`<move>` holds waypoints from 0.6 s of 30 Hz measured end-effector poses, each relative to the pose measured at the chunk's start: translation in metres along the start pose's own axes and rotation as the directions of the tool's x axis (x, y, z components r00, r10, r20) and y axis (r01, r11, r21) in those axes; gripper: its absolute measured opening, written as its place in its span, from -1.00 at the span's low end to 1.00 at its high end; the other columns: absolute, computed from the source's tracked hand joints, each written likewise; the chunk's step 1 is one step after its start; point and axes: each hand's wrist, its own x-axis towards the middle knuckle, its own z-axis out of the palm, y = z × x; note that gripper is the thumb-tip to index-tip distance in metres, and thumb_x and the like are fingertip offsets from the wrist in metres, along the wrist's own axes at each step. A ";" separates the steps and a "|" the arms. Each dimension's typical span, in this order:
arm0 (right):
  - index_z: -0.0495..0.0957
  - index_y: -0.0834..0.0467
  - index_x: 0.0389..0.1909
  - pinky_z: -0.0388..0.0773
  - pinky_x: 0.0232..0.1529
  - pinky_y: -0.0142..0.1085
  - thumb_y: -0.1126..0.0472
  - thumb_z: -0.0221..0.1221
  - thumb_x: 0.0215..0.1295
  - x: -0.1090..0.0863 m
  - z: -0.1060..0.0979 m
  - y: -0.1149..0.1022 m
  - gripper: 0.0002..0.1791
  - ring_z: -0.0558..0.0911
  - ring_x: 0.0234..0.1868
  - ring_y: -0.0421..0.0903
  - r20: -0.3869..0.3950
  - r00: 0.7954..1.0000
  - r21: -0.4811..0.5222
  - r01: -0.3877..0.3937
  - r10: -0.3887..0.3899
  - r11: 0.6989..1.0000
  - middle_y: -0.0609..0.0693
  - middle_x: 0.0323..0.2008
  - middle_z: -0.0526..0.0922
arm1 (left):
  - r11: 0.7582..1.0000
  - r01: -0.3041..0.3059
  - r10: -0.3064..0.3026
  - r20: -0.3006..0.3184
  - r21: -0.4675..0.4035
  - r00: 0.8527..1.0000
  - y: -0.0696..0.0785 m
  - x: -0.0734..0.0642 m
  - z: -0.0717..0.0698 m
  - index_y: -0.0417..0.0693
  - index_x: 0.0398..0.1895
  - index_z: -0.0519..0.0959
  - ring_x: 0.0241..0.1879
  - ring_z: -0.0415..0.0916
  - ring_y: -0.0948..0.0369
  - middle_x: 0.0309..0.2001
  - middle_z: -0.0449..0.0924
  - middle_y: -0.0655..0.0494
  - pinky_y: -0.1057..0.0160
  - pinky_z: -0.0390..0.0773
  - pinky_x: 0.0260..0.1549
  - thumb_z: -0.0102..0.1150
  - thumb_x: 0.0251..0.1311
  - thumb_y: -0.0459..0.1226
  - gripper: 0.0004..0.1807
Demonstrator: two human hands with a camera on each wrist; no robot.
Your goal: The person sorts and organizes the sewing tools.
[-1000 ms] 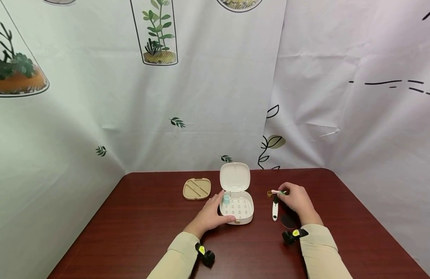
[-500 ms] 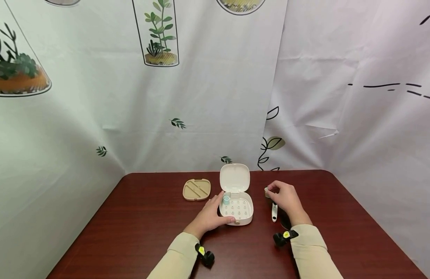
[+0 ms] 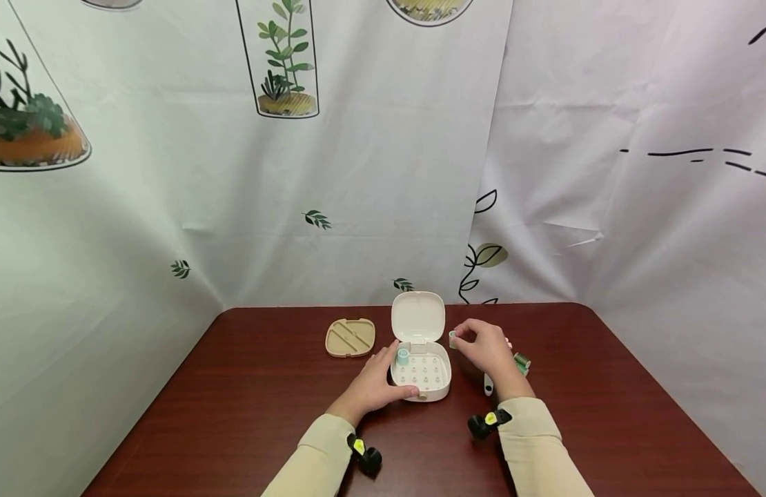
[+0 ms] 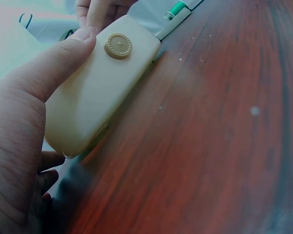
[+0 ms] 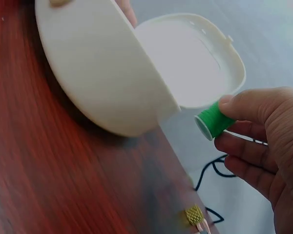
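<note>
My left hand grips the left side of an open white sewing box, thumb at the front beside its gold round button. Inside the box are rows of small pegs, and a pale blue-looking spool stands at the back left. To the right of the box, my right hand pinches a thread spool between thumb and fingers; it is wound with green thread and held tilted near the raised lid.
A beige divided tray lies left of the box. Green spools and a white-handled tool lie on the table, partly hidden by the right arm. A gold thimble is near the table edge in the right wrist view.
My right hand has picked up the thread spool from among the small items and moved left with it toward the box. The left hand has stayed on the box.
</note>
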 end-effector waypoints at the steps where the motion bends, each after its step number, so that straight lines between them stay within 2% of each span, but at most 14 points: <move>1: 0.67 0.00 -0.36 0.59 0.01 0.04 0.19 0.42 0.18 0.000 0.002 -0.002 -0.90 0.62 -0.13 0.00 0.003 1.000 -0.001 0.001 -0.001 1.000 -0.03 -0.23 0.71 | 1.000 -0.001 0.001 0.000 -0.002 1.000 0.000 0.000 0.000 -0.09 0.62 0.04 0.52 0.05 -0.16 0.53 0.13 -0.21 -0.19 0.10 0.44 0.44 0.00 0.22 0.22; 6: 0.67 -0.01 -0.36 0.59 -0.10 -0.05 0.20 0.43 0.18 -0.001 0.010 -0.011 -0.90 0.58 -0.23 -0.06 0.016 1.000 0.000 0.016 -0.016 1.000 -0.06 -0.24 0.70 | 1.000 -0.001 0.001 0.008 -0.009 1.000 0.001 0.000 -0.001 -0.08 0.62 0.04 0.54 0.01 -0.11 0.56 0.09 -0.14 -0.15 0.05 0.47 0.43 0.00 0.24 0.23; 11: 0.68 0.00 -0.36 0.61 -0.08 -0.04 0.22 0.44 0.18 -0.001 0.017 -0.020 -0.89 0.59 -0.24 -0.08 0.007 1.000 -0.002 0.031 -0.031 1.000 -0.05 -0.24 0.71 | 1.000 0.013 -0.012 0.014 -0.017 1.000 0.001 0.000 -0.002 -0.07 0.63 0.02 0.56 -0.05 -0.08 0.59 0.03 -0.12 -0.15 0.03 0.48 0.42 0.01 0.25 0.23; 18: 0.68 0.04 -0.38 0.62 -0.15 -0.08 0.25 0.46 0.14 -0.002 0.030 -0.029 -0.87 0.62 -0.26 -0.10 0.003 0.997 0.000 0.083 -0.083 0.997 -0.07 -0.30 0.70 | 1.000 0.001 -0.001 0.004 0.007 1.000 -0.001 0.002 0.000 -0.06 0.63 0.04 0.54 -0.01 -0.14 0.58 0.04 -0.15 -0.20 0.13 0.43 0.41 0.00 0.27 0.23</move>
